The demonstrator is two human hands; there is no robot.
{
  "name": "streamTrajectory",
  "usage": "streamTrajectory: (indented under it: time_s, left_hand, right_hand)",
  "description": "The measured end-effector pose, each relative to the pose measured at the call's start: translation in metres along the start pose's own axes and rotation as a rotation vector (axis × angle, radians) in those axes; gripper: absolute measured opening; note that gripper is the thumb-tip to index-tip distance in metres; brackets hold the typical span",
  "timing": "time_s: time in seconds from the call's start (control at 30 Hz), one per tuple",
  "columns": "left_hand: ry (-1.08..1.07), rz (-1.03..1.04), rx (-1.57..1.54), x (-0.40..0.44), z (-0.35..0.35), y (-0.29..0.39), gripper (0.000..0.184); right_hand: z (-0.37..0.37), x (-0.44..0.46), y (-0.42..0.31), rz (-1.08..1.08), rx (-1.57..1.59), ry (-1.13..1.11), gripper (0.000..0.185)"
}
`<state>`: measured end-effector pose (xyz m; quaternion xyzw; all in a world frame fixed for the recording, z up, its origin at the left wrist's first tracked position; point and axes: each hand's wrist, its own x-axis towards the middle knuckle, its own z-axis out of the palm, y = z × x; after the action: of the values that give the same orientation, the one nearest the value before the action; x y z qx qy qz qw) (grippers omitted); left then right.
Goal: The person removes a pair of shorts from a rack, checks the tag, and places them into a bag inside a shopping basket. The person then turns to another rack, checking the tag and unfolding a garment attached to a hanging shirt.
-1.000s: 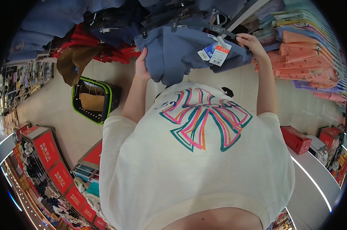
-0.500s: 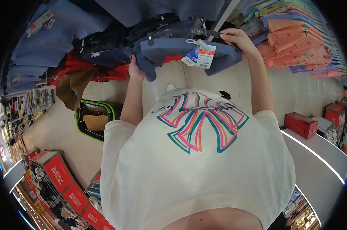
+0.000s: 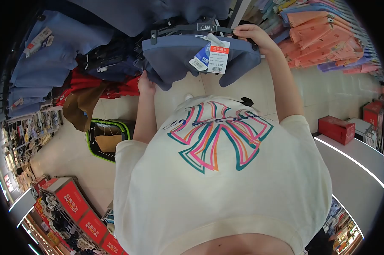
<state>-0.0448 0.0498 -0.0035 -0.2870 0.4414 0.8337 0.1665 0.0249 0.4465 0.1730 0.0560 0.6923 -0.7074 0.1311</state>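
Note:
Blue-grey shorts point(image 3: 175, 55) hang from a black hanger point(image 3: 183, 29) in front of the rack. A white and orange price tag point(image 3: 219, 57) and a blue label hang at their waistband. My right hand point(image 3: 253, 37) is closed on the right end of the hanger, by the waistband. My left hand point(image 3: 146, 84) is at the lower left edge of the shorts, its fingers partly hidden behind dark cloth; whether it pinches the fabric is unclear.
Blue garments point(image 3: 52, 59) hang at the upper left, red ones point(image 3: 83, 83) below. A brown garment point(image 3: 79, 106) hangs above a green-rimmed black basket point(image 3: 111, 123) on the floor. Orange clothes point(image 3: 315, 38) hang at the right. A red box point(image 3: 336, 130) rests on a counter.
The shorts and hanger have shifted up and left with my right hand. The shorts, earlier bunched, now hang with the waistband spread. My left hand has moved lower and left.

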Motion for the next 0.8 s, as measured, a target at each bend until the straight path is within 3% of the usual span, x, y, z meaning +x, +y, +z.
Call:
streamTrajectory:
  time_s: [0.07,0.17,0.37,0.47,0.57,0.6,0.7,0.8]
  left_hand:
    - [0.066,-0.011,0.125,-0.006,0.002,0.005,0.032]
    - [0.211,0.170,0.312,-0.022,0.015,0.011,0.036]
    - [-0.092,0.434,0.136,-0.092,0.071,0.028,0.037]
    - [-0.221,0.438,0.131,-0.109,0.085,0.035,0.034]
    - [-0.283,0.503,0.398,-0.107,0.083,0.037,0.032]
    - [-0.357,0.548,0.314,-0.119,0.096,0.037,0.029]
    - [-0.358,0.680,0.424,-0.130,0.111,0.041,0.026]
    - [-0.306,0.684,0.520,-0.130,0.111,0.044,0.025]
  right_hand:
    - [0.000,-0.003,-0.003,0.021,0.015,0.002,0.021]
    - [0.000,-0.001,-0.003,0.019,-0.018,0.001,0.020]
    - [0.004,-0.002,-0.008,0.032,-0.007,-0.030,0.017]
    - [0.006,-0.004,-0.011,0.045,-0.015,0.003,0.017]
    - [0.003,-0.005,-0.012,0.050,-0.024,-0.011,0.020]
    - [0.004,-0.008,-0.015,0.026,-0.037,0.002,0.021]
    - [0.007,-0.010,-0.018,0.000,-0.045,0.003,0.021]
    - [0.008,-0.015,-0.020,-0.028,-0.047,0.023,0.023]
